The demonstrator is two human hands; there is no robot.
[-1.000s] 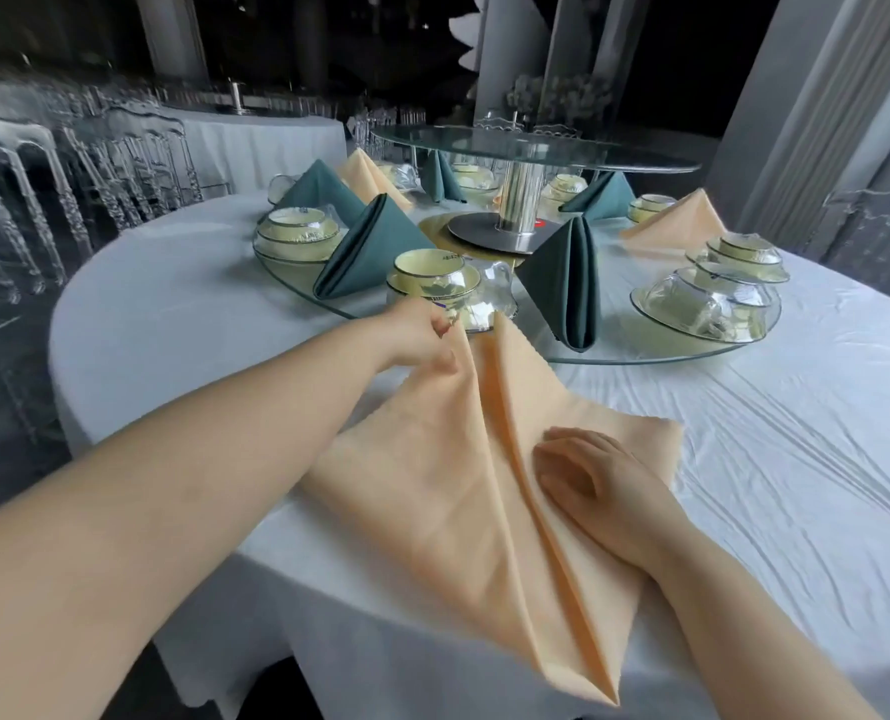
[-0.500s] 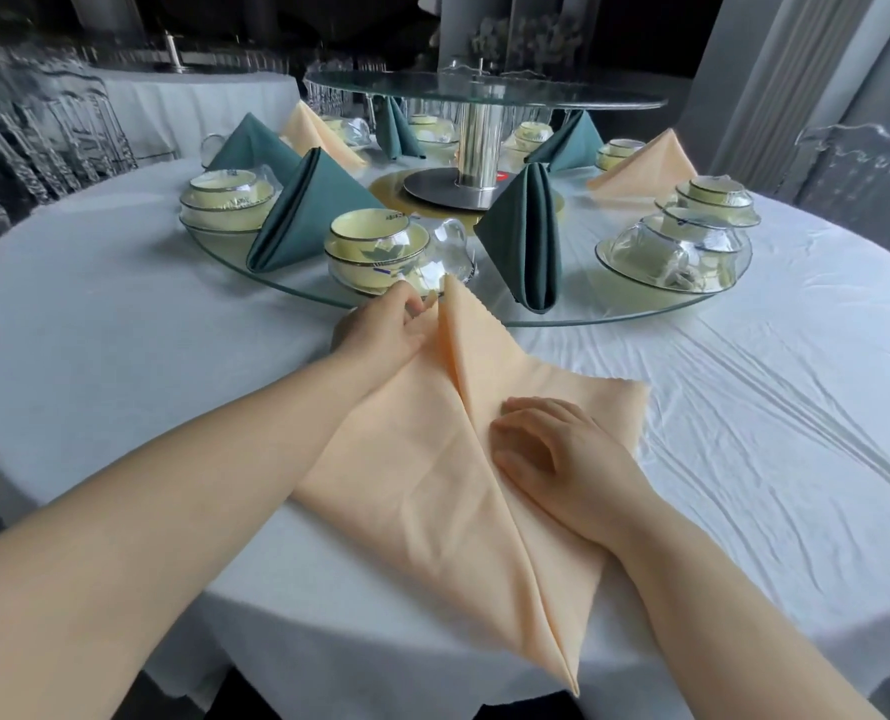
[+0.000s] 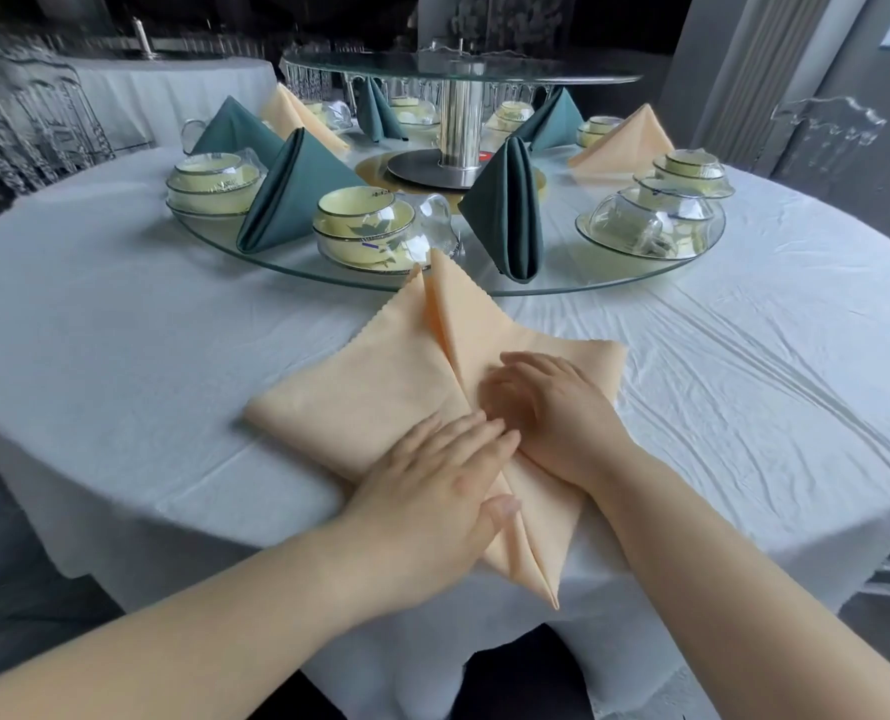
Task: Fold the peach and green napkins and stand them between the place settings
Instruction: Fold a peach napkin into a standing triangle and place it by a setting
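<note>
While both forearms reach in from the near edge of the frame, the left hand (image 3: 427,491) lies flat on the peach napkin (image 3: 380,376), fingers straight and together, pressing the cloth and gripping nothing. Just beyond it and almost touching its fingertips, the right hand (image 3: 552,413) also rests palm down on the napkin, fingers extended and only slightly bent, holding nothing.

The napkin lies on the white tablecloth (image 3: 147,356) at the near side of the round table. Its two side flaps are folded in so that they meet along a centre line. Its near point hangs over the table edge, and its far tips reach the rim of the lower glass turntable (image 3: 276,262).

On that turntable, just past the napkin's tips, stands a stack of pale yellow bowls (image 3: 362,226) with an overturned clear glass (image 3: 432,223) beside it. A folded green napkin (image 3: 508,220) stands upright to the right of the stack, and a second green napkin (image 3: 292,192) leans to its left. Another place setting (image 3: 650,220) sits further right.

Behind these, a metal column (image 3: 458,127) carries an upper glass tier (image 3: 458,70). More green and peach napkins stand among the far settings, one folded peach napkin (image 3: 625,145) at the right. Clear chairs (image 3: 27,122) and a second covered table (image 3: 173,96) fill the back left.
</note>
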